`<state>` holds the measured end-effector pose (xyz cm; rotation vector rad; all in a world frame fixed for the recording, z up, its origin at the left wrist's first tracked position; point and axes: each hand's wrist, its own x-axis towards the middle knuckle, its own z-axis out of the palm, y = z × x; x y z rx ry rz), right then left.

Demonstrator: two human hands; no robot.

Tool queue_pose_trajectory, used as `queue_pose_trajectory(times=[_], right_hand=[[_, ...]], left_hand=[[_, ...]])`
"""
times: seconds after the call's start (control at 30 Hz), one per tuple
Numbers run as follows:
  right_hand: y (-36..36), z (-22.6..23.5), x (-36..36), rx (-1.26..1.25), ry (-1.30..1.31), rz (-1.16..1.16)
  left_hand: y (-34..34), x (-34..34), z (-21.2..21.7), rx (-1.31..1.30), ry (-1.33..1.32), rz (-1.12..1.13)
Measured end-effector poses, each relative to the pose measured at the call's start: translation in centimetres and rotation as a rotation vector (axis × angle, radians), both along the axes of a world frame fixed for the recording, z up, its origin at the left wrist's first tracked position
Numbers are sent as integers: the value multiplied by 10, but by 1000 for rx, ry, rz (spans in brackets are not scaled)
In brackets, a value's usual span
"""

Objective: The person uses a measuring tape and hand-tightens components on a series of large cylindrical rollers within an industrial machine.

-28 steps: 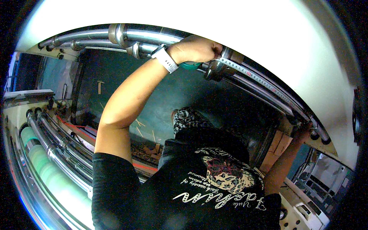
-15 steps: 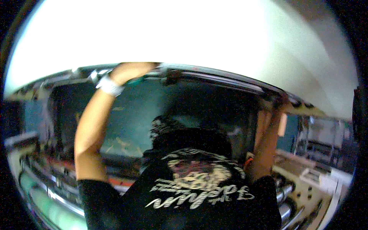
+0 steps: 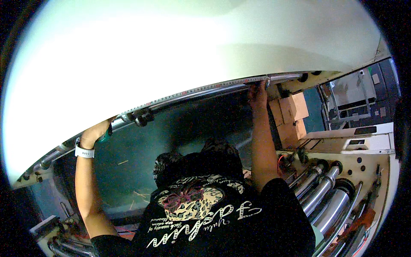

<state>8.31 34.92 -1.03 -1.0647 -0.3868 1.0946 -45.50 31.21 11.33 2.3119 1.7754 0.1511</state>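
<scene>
A tape measure's pale blade (image 3: 184, 93) with printed marks is stretched along a shiny metal bar (image 3: 201, 95), just beneath the edge of a large white surface (image 3: 239, 34). At its left end my left hand (image 3: 96, 132), with a white band at the wrist, is closed around the green tape measure case (image 3: 105, 135); part of the fingers is hidden by the white edge. My right hand (image 3: 257, 96) reaches up to the right end of the blade. Its fingers are closed on the blade near a metal collar (image 3: 268, 82).
Cardboard boxes (image 3: 295, 109) stand right of my right forearm. Large metal rollers (image 3: 329, 210) sit in a cream machine frame (image 3: 355, 165) at lower right. A dark clamp-like block (image 3: 143, 116) is on the bar. Scraps lie on the green floor (image 3: 124, 175) below.
The view has turned and sharpened, so the bar now slopes up to the right. My left hand appears farther left and lower, my right hand farther left and higher. The tape blade is now readable.
</scene>
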Motion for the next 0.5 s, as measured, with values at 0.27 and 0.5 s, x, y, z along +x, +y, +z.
queue_pose_trajectory(times=[0.27, 0.5], right_hand=[[-1, -7, 8, -24, -37, 58], [-6, 22, -16, 58, -13, 34]], left_hand=[[0, 1, -1, 20, -51, 5], [1, 1, -2, -64, -48, 24]])
